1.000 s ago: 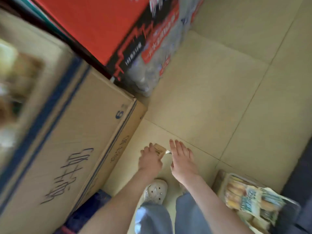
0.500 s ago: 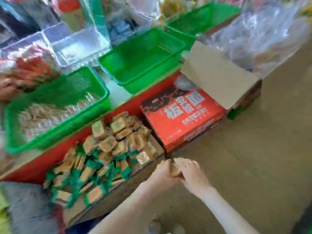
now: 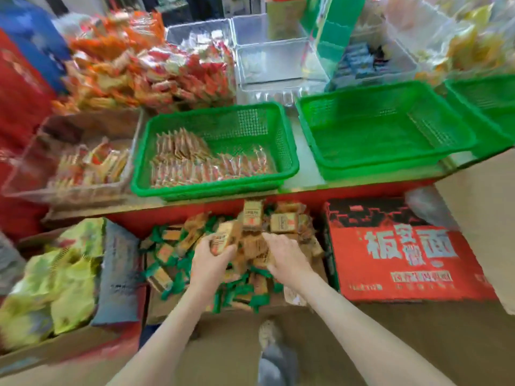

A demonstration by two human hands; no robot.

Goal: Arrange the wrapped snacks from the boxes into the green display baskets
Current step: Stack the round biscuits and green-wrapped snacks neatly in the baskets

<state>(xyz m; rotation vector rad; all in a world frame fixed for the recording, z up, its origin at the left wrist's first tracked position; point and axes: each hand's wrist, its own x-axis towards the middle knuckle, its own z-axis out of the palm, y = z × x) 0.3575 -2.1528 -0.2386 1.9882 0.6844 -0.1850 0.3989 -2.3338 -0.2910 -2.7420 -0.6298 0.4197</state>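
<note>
- Left hand (image 3: 213,263) grips a tan wrapped snack block (image 3: 226,237), fingers and thumb curled round it, raised just above the pile.
- Right hand (image 3: 284,256) lies knuckles-up beside it, fingers bent down into the pile. Whether it has closed on a packet cannot be told.
- Both hands work over an open brown cardboard box (image 3: 167,310) on the floor, which holds a loose heap of tan-and-green wrapped snacks (image 3: 172,254).
- Flanking the box are a red printed carton (image 3: 404,260) on the right and yellow-green bags (image 3: 64,288) on the left.
- Above, on the tabletop (image 3: 302,174), a green mesh plastic basket (image 3: 211,188) is partly filled with clear-wrapped snacks (image 3: 195,165). A second green mesh basket (image 3: 390,165) just to its right appears bare inside.
- Clear plastic bins (image 3: 278,65) stand behind the baskets.
- Assessment: a handful is being gathered for transfer.
- Risk one: the wrappers look slick and the load is loose, so a block could slip on the lift and fall to the floor.
- Risk two: the nearer basket holds a different product, and setting the handful there would mix the stock.
</note>
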